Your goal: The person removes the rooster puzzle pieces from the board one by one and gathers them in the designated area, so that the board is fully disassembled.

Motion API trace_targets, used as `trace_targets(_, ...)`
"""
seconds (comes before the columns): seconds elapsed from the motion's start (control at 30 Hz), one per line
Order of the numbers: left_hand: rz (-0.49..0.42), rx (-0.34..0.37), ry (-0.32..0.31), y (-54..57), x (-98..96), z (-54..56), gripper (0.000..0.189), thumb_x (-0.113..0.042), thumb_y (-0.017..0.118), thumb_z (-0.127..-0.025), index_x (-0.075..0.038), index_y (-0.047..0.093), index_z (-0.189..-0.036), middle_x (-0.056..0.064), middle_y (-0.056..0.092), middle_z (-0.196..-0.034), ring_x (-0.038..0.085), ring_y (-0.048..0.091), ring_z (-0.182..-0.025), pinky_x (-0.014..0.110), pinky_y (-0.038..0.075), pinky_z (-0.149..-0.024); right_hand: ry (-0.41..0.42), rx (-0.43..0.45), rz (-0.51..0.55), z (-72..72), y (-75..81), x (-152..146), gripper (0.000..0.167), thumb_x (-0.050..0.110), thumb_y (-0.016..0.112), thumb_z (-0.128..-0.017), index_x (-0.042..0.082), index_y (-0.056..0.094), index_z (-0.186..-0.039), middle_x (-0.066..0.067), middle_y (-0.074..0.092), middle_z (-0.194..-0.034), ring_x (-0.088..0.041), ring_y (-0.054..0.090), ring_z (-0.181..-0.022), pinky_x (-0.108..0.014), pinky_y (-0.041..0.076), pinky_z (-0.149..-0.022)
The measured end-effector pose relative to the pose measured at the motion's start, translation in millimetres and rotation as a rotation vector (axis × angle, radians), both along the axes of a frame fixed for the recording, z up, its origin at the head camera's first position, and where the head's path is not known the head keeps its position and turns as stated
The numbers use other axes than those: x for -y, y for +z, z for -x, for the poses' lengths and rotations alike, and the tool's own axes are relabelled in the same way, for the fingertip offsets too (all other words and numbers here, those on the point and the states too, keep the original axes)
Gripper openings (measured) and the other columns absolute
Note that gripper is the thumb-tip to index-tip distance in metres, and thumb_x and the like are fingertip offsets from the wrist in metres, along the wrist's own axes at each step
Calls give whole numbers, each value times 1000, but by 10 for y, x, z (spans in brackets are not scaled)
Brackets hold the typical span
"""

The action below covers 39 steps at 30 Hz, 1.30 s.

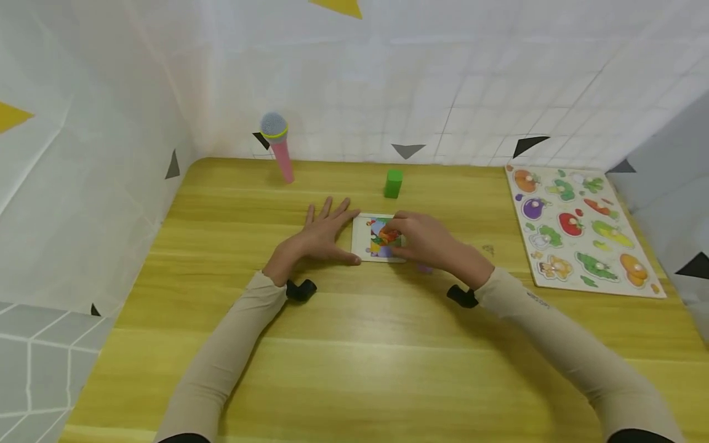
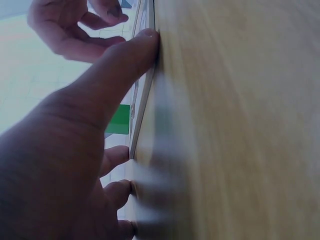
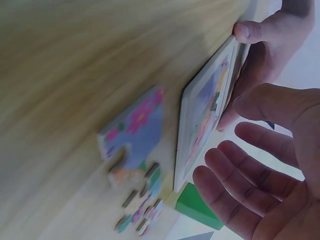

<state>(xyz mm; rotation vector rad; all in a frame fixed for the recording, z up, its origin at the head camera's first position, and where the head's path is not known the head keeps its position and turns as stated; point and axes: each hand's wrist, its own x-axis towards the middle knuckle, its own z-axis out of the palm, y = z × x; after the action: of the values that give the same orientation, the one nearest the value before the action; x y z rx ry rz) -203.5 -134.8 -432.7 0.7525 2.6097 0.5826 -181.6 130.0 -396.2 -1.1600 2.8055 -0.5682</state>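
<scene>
While the left hand [image 1: 318,238] lies spread at nine o'clock of the puzzle tray [image 1: 362,239], we see the right hand [image 1: 431,241] arch over it from three o'clock. The tray lies flat on the surface [image 1: 354,363], between the two hands. We find the left thumb touching its seven o'clock corner and the index finger reaching its eleven o'clock corner, with the remaining fingers fanned wide on the surface. The right hand is loosely curved, its thumb and index finger parted over the colourful picture [image 1: 381,251]; we cannot tell whether its fingertips touch it. A pale strip of the tray shows along its nine o'clock side.

In the right wrist view we see loose puzzle pieces [image 3: 147,127] on the surface just beside the tray, the largest lilac with pink flowers. From the head, we make out only a bit of lilac at four o'clock of the tray, partly under the right hand.

Near the tray, toward twelve o'clock, we see a green block [image 1: 393,184] standing upright. A pink toy microphone [image 1: 281,154] is farther off at ten o'clock, and a vegetable board [image 1: 587,237] lies well apart at three o'clock.
</scene>
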Motion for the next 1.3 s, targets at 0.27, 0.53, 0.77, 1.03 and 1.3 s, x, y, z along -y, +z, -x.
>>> trace_targets(0.27,-6,-11,5,-14,-3,-16,112,-71,73,-75,-25,18,-162,4,-5,-168,34,-19,-149,60,-17,-112,-1,-1,34,103,-18,108,27,13,80,-84,1,73,-107,-11,68,-101,-23,64,-82,-37,54,-71)
trace_targets(0.53,1,-11,-3,-6,-2,-5,112,-72,72,-76,-26,17,-162,2,-7,-168,33,-20,-149,60,-18,-112,-8,12,-5,223,-14,194,28,14,77,-86,2,73,-111,-11,68,-103,-22,62,-83,-38,52,-73)
trace_targets(0.77,-1,-15,-3,-17,-5,-11,113,-70,73,-76,-25,17,-162,3,-7,-168,33,-21,-149,61,-17,-112,-13,39,-14,305,-30,286,29,11,75,-85,1,72,-112,-13,68,-103,-23,61,-84,-39,52,-74)
trace_targets(1.03,-23,-14,-1,-31,3,-25,110,-70,73,-77,-24,20,-161,4,-4,-168,36,-19,-149,62,-17,-112,-17,36,-90,360,-101,397,32,10,74,-82,3,72,-114,-11,65,-101,-25,59,-87,-41,52,-80)
trace_targets(1.3,-31,-14,0,-26,-3,-30,110,-71,72,-77,-26,19,-162,4,-5,-168,35,-19,-149,61,-17,-112,-43,47,-130,380,-101,419,33,12,74,-82,8,74,-115,-8,61,-96,-23,55,-81,-39,50,-73)
